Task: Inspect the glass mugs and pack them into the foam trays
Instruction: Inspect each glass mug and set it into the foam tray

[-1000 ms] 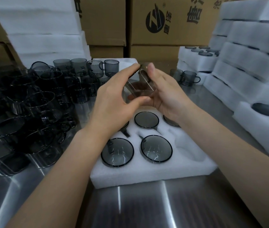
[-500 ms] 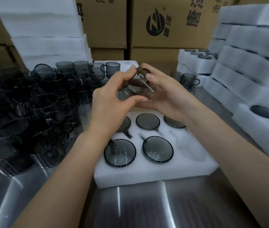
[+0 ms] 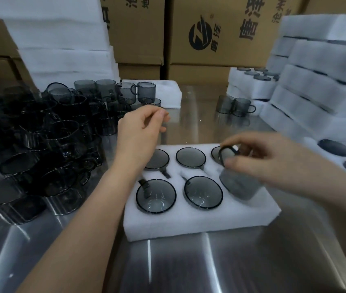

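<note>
A: Entry requested: containers and contents.

B: One white foam tray with six round cavities (image 3: 189, 225) is logged on the brushed steel table (image 3: 189, 269). Five cavities are filled, each by a smoky grey glass mug seated rim-up (image 3: 203, 192). The near right cavity is taken by the sixth grey mug (image 3: 239, 183), which is tilted and stands proud of the foam. Whether its base is fully seated cannot be told.

A: Hands?

B: The sixth grey mug is gripped at its top by the right hand (image 3: 263, 157), with fingers curled round it. Blur hides whether rim or handle is pinched. The left hand (image 3: 140, 132) is recorded above the table, between the tray and the heap, with fingers loosely curled and nothing held.

A: Other containers?

B: A heap of loose grey mugs (image 3: 41, 144) is piled left of the tray. Stacked white foam trays (image 3: 316, 85) are noted at right, with mug rims seen in the top of the far stack. Two standing mugs (image 3: 235, 105) are set on the table beside them.

A: Writing?

B: On the brown cardboard boxes (image 3: 220, 60) behind, a round black logo (image 3: 199, 35) and large black Chinese characters are printed. The characters are partly cut off by the frame edge and were not transcribed.
</note>
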The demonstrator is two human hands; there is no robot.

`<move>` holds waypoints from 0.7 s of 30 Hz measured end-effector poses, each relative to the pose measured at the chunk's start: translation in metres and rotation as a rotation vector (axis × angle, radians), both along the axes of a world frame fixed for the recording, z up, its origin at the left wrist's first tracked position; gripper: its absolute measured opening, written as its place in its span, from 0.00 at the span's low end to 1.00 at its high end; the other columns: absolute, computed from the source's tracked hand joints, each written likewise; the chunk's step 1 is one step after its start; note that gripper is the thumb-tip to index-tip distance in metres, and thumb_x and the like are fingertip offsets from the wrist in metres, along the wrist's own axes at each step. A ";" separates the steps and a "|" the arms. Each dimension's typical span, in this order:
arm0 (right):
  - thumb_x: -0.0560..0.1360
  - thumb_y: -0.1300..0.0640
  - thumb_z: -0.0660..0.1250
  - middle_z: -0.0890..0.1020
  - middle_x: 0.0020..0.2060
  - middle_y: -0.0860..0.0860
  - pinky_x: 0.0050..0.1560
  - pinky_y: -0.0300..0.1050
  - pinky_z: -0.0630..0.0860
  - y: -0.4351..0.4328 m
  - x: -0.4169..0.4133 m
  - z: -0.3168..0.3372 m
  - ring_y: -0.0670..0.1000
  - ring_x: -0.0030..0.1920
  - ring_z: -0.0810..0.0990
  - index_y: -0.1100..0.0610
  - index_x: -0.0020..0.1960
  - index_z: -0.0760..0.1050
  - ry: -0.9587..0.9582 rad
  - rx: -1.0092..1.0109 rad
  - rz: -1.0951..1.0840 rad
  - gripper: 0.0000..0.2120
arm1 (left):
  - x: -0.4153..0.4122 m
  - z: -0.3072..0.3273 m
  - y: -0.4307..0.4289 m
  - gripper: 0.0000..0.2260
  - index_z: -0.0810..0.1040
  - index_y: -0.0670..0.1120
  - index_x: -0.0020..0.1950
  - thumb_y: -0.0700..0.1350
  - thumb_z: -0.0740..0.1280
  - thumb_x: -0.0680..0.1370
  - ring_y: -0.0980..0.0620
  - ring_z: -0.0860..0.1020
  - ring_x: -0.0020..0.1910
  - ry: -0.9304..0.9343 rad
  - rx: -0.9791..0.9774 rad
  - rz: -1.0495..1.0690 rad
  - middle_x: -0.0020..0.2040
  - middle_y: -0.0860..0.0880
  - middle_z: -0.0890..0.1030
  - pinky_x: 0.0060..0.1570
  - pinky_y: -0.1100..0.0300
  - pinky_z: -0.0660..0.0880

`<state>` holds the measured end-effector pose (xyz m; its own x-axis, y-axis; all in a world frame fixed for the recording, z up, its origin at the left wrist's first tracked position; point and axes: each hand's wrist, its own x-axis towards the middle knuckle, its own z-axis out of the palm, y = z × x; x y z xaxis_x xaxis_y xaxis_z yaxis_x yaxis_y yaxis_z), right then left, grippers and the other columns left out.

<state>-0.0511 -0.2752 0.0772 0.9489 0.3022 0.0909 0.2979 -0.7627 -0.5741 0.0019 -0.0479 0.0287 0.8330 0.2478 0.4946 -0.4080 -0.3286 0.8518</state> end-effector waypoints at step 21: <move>0.67 0.28 0.45 0.61 0.67 0.38 0.70 0.35 0.53 0.004 -0.017 -0.028 0.39 0.71 0.54 0.46 0.72 0.67 -0.135 -0.270 0.133 0.40 | 0.003 -0.002 0.001 0.10 0.82 0.50 0.46 0.39 0.63 0.80 0.55 0.82 0.35 0.078 0.064 -0.011 0.44 0.52 0.84 0.44 0.62 0.79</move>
